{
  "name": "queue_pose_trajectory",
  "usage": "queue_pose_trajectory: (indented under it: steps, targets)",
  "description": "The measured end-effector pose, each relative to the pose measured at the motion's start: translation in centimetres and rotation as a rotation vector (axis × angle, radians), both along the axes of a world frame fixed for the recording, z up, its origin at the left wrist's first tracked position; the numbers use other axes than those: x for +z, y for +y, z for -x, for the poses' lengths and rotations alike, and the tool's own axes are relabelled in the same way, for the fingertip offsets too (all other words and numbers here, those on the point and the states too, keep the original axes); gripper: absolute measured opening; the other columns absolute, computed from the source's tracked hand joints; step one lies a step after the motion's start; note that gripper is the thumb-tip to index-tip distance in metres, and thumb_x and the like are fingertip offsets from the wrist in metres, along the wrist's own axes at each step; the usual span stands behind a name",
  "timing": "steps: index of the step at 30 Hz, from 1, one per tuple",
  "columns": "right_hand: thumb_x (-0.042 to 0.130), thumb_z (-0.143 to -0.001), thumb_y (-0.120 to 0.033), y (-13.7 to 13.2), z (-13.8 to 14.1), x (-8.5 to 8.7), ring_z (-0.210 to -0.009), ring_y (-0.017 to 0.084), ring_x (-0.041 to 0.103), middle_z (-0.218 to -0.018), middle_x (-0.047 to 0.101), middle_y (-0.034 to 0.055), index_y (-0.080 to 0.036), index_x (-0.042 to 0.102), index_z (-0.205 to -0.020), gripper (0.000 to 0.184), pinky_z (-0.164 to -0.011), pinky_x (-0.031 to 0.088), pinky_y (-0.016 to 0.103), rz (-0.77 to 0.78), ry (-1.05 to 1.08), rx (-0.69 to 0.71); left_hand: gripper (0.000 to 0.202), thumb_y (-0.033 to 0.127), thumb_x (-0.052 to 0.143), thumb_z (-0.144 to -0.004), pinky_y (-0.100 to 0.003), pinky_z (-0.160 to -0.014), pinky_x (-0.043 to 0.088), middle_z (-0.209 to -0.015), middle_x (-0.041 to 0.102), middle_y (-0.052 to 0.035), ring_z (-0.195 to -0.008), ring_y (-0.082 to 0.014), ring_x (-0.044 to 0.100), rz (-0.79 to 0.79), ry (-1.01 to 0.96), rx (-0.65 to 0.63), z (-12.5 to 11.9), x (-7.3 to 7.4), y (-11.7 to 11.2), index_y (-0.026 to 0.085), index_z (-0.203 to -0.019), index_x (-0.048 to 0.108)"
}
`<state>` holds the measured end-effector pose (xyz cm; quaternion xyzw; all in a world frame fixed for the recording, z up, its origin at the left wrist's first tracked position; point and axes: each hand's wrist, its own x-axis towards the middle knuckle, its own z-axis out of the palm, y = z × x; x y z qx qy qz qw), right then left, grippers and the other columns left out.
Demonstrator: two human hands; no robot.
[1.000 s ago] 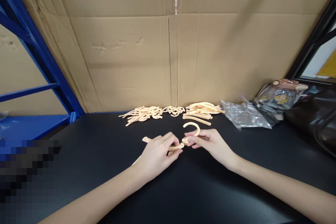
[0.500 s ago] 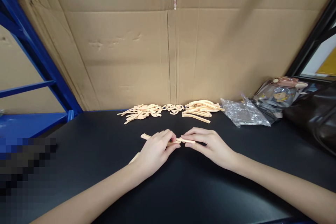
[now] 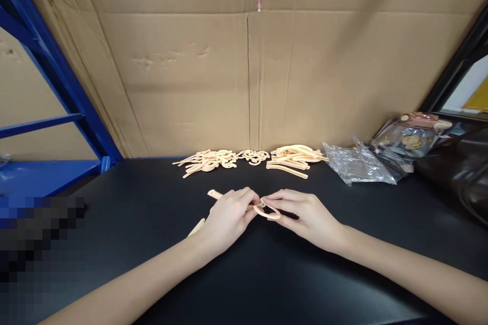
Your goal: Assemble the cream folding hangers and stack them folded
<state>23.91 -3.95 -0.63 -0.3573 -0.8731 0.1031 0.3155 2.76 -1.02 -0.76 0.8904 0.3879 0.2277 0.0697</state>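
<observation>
My left hand (image 3: 230,215) is closed around a long, pale wooden strip (image 3: 213,194) whose ends stick out at the back of the hand and below the wrist. My right hand (image 3: 305,212) pinches a small curved, hook-shaped wooden piece (image 3: 267,212) and holds it against the end of the strip. Both hands rest on the black table (image 3: 160,213), fingertips nearly touching. Where the two pieces meet is partly hidden by fingers.
Loose piles of pale wooden cut-out pieces (image 3: 208,160) and curved strips (image 3: 293,156) lie along the table's back edge, against a cardboard wall (image 3: 247,71). Crumpled clear plastic (image 3: 356,165) and packaged goods (image 3: 409,139) lie at the right. A blue shelf frame (image 3: 49,76) stands left.
The hook-shaped piece stood up behind my right fingers a second ago; it has since been turned flat, then lowered in front, at the strip's end. The left hand has barely moved.
</observation>
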Motion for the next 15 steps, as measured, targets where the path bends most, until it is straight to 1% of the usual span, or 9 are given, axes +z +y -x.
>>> queue_pose_trajectory:
  steps: [4,8,12,15]
  targets:
    - [0.048,-0.096,-0.031,-0.21,0.05,0.24,-0.1,0.019,0.063,-0.115,0.067,0.005,-0.025,0.062,-0.122,0.029,-0.085,0.052,0.033,-0.062,-0.055,-0.009,0.009,0.017,0.051,-0.091,-0.029,-0.065,0.039,-0.084,0.063,0.0029,-0.069,-0.0158,0.053,-0.018,-0.002,0.007,-0.06,-0.07,-0.04,0.021,-0.083,0.053]
    - [0.049,-0.095,-0.028,-0.27,0.09,0.41,-0.098,0.02,0.062,-0.113,0.067,0.0044,-0.026,0.062,-0.121,0.029,-0.082,0.053,0.033,-0.091,-0.094,-0.018,0.009,0.019,0.051,-0.09,-0.028,-0.065,0.04,-0.082,0.063,0.0028,-0.07,-0.0156,0.055,-0.021,-0.018,0.013,-0.08,0.09,-0.1,0.021,-0.082,0.054]
    - [0.045,-0.097,-0.029,-0.09,-0.05,0.25,-0.097,0.02,0.062,-0.114,0.068,0.0052,-0.026,0.062,-0.121,0.029,-0.084,0.052,0.034,-0.108,-0.068,-0.032,0.008,0.019,0.054,-0.089,-0.028,-0.064,0.041,-0.081,0.064,0.0028,-0.071,-0.0158,0.058,-0.005,-0.026,0.027,-0.06,0.21,-0.08,0.021,-0.082,0.055]
    - [0.043,-0.098,-0.03,0.08,-0.22,0.21,-0.098,0.019,0.063,-0.113,0.067,0.0047,-0.026,0.063,-0.119,0.029,-0.085,0.052,0.033,-0.087,-0.047,-0.035,0.006,0.02,0.056,-0.089,-0.027,-0.063,0.041,-0.082,0.064,0.0026,-0.073,-0.0165,0.059,0.009,-0.024,0.036,-0.03,0.15,0.03,0.021,-0.083,0.055]
